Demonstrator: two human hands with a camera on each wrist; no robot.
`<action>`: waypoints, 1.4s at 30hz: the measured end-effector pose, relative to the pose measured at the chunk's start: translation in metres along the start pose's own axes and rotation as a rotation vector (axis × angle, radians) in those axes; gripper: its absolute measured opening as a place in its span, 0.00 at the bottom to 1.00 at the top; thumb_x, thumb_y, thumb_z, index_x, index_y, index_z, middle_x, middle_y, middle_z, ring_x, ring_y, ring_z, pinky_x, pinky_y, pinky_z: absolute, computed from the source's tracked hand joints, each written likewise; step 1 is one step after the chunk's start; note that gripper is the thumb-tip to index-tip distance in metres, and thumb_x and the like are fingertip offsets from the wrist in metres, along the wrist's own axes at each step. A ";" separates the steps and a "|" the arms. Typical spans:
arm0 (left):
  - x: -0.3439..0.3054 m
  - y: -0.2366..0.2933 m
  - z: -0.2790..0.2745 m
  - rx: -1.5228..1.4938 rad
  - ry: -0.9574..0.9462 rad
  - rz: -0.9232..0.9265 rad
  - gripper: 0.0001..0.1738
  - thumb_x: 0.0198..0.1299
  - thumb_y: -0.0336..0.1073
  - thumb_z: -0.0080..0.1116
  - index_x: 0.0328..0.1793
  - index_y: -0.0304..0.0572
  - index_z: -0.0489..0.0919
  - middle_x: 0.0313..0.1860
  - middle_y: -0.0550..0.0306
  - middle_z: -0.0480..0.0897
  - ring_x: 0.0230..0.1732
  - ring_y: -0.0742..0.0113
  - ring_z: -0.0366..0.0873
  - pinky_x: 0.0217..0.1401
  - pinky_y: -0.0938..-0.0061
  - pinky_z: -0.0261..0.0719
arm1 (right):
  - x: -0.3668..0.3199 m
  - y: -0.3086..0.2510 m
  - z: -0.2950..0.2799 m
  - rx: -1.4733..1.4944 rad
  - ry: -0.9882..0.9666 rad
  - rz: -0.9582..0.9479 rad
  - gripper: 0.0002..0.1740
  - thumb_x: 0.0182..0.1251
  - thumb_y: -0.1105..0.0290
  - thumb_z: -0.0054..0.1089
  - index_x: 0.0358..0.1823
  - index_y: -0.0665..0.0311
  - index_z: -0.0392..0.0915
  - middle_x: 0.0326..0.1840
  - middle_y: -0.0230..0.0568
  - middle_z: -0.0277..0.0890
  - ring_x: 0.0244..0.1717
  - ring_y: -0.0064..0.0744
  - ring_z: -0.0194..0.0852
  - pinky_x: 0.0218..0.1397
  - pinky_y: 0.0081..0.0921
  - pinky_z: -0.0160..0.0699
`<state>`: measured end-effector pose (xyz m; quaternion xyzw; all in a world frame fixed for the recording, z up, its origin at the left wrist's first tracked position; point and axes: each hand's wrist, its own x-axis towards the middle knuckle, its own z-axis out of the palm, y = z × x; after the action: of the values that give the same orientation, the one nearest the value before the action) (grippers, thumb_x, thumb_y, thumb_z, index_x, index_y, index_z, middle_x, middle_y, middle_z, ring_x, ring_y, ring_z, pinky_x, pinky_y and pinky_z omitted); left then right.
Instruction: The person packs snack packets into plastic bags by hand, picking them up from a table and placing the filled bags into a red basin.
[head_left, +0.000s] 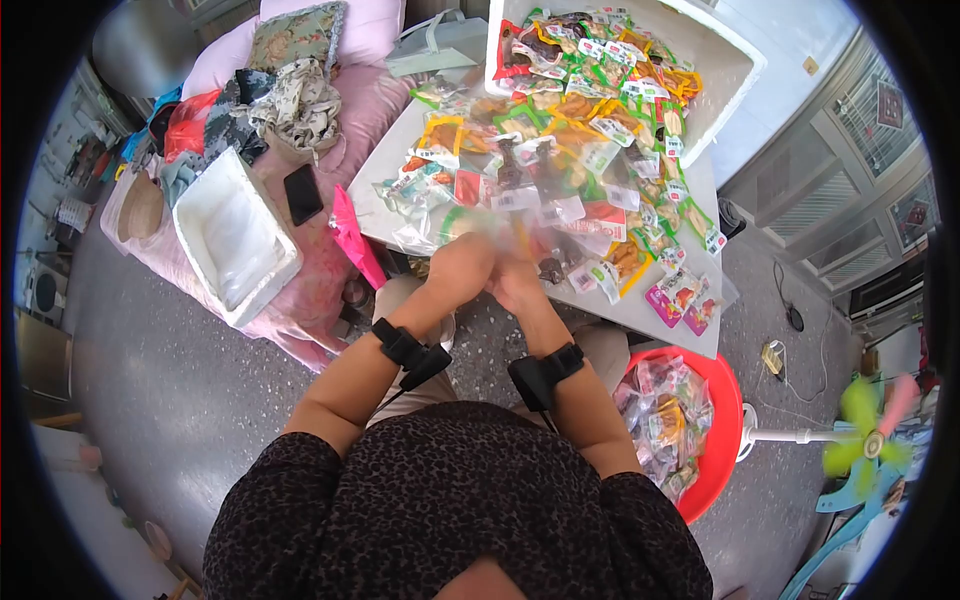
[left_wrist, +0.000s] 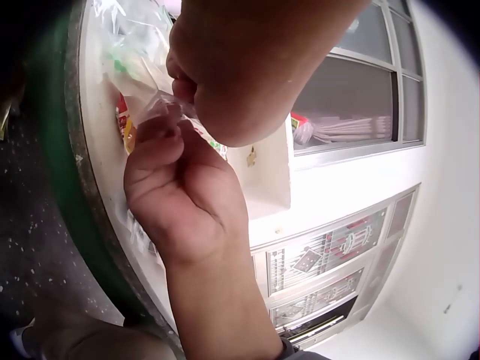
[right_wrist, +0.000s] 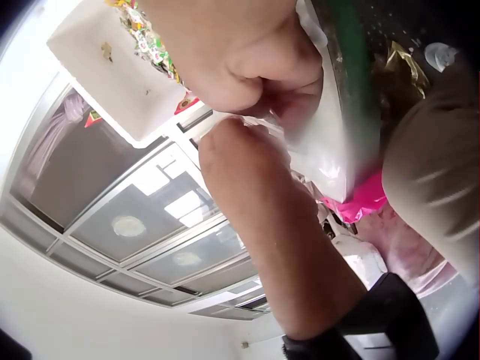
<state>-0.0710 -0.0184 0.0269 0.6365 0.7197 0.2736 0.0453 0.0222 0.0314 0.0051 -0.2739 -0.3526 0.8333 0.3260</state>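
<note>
At the near edge of the table (head_left: 390, 205), my two hands meet over a clear plastic bag (left_wrist: 154, 105). The thumb and fingers of my right hand (head_left: 518, 287) pinch its film. My left hand (head_left: 462, 270), fingers curled, grips the film right beside them. In the left wrist view the left hand (left_wrist: 240, 67) looms at the top, with the right hand (left_wrist: 187, 195) below it. A blur covers part of the bag in the head view. Around the hands lie many small snack packets (head_left: 575, 130) with green, orange and red edges, several inside clear bags.
A white foam box (head_left: 725, 70) lies on the table's far side, packets spilling from it. By my right leg stands a red basin (head_left: 722, 440) of bagged packets, beside a fan (head_left: 872, 445). Left, a pink-covered bed holds another foam box (head_left: 240, 240), a phone (head_left: 303, 195) and clothes.
</note>
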 end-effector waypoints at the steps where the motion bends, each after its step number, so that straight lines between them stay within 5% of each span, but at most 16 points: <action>1: -0.001 0.000 -0.002 0.010 0.000 -0.006 0.08 0.50 0.37 0.43 0.29 0.40 0.68 0.28 0.49 0.73 0.32 0.50 0.72 0.32 0.61 0.70 | -0.003 0.001 0.011 -0.018 0.035 0.023 0.08 0.59 0.69 0.41 0.38 0.60 0.67 0.26 0.33 0.70 0.21 0.20 0.69 0.14 0.14 0.63; 5: -0.004 -0.001 -0.007 0.052 -0.028 -0.030 0.09 0.48 0.38 0.44 0.31 0.41 0.70 0.29 0.49 0.74 0.33 0.51 0.73 0.32 0.63 0.72 | 0.010 0.002 0.000 -0.413 0.000 0.129 0.08 0.58 0.70 0.42 0.39 0.60 0.67 0.27 0.33 0.71 0.23 0.21 0.71 0.15 0.12 0.63; 9: -0.007 0.003 -0.015 0.091 -0.125 -0.104 0.10 0.46 0.39 0.47 0.30 0.41 0.70 0.30 0.49 0.74 0.34 0.52 0.74 0.33 0.64 0.73 | 0.011 -0.011 -0.006 -0.421 -0.046 0.165 0.09 0.57 0.71 0.42 0.39 0.60 0.67 0.28 0.33 0.71 0.22 0.23 0.71 0.16 0.13 0.64; 14: -0.007 -0.004 -0.014 0.076 -0.012 -0.007 0.10 0.45 0.38 0.48 0.30 0.40 0.69 0.29 0.49 0.74 0.31 0.51 0.74 0.31 0.63 0.73 | 0.007 -0.008 -0.001 -0.465 0.014 0.063 0.09 0.56 0.73 0.41 0.38 0.63 0.66 0.28 0.36 0.70 0.20 0.25 0.70 0.14 0.15 0.64; 17: -0.007 -0.003 -0.010 0.087 -0.004 0.057 0.09 0.45 0.36 0.47 0.29 0.40 0.69 0.27 0.49 0.73 0.28 0.50 0.74 0.30 0.62 0.73 | 0.015 0.005 0.004 -0.370 0.138 0.035 0.07 0.56 0.74 0.41 0.36 0.65 0.65 0.26 0.38 0.68 0.19 0.25 0.68 0.13 0.17 0.65; 20: -0.008 -0.006 -0.009 0.092 -0.001 0.072 0.07 0.45 0.35 0.46 0.29 0.40 0.69 0.27 0.49 0.73 0.27 0.50 0.74 0.29 0.62 0.73 | 0.014 0.003 0.008 0.105 0.064 0.234 0.05 0.55 0.75 0.41 0.34 0.66 0.64 0.24 0.37 0.67 0.18 0.25 0.67 0.12 0.19 0.64; 23: -0.013 -0.013 -0.004 0.092 0.041 0.080 0.05 0.47 0.35 0.46 0.27 0.41 0.68 0.24 0.50 0.73 0.25 0.50 0.72 0.26 0.62 0.71 | 0.026 0.013 -0.012 -0.693 -0.092 0.160 0.06 0.55 0.76 0.39 0.34 0.65 0.64 0.24 0.37 0.66 0.19 0.26 0.67 0.11 0.19 0.63; 26: -0.017 -0.012 -0.002 0.073 0.087 0.105 0.05 0.48 0.34 0.46 0.27 0.42 0.68 0.23 0.50 0.73 0.24 0.49 0.72 0.24 0.61 0.70 | 0.019 0.007 -0.004 -0.367 -0.080 0.267 0.06 0.54 0.77 0.40 0.34 0.64 0.63 0.24 0.37 0.66 0.19 0.27 0.67 0.14 0.22 0.66; 32: -0.022 -0.011 -0.001 0.004 0.096 0.038 0.06 0.49 0.35 0.46 0.28 0.41 0.69 0.24 0.49 0.73 0.26 0.49 0.72 0.27 0.61 0.70 | 0.022 0.021 0.002 0.088 0.038 0.135 0.05 0.53 0.77 0.41 0.32 0.62 0.64 0.27 0.36 0.66 0.22 0.24 0.67 0.21 0.22 0.69; 35: -0.021 -0.014 -0.006 -0.068 0.164 -0.045 0.06 0.49 0.35 0.44 0.28 0.42 0.69 0.25 0.48 0.73 0.27 0.48 0.72 0.28 0.60 0.70 | 0.018 0.021 0.001 0.153 -0.145 0.114 0.08 0.53 0.78 0.40 0.35 0.62 0.66 0.30 0.37 0.67 0.24 0.24 0.68 0.23 0.20 0.69; 42: -0.020 -0.027 -0.004 -0.141 0.173 -0.158 0.07 0.50 0.35 0.43 0.29 0.41 0.69 0.27 0.45 0.73 0.29 0.46 0.71 0.31 0.56 0.68 | 0.002 -0.011 -0.067 -0.803 0.242 -0.330 0.16 0.52 0.74 0.44 0.45 0.64 0.68 0.29 0.35 0.69 0.21 0.20 0.65 0.21 0.15 0.65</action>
<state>-0.0935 -0.0398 0.0125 0.5473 0.7476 0.3730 0.0493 0.0708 0.0662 -0.0271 -0.4141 -0.6463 0.5293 0.3615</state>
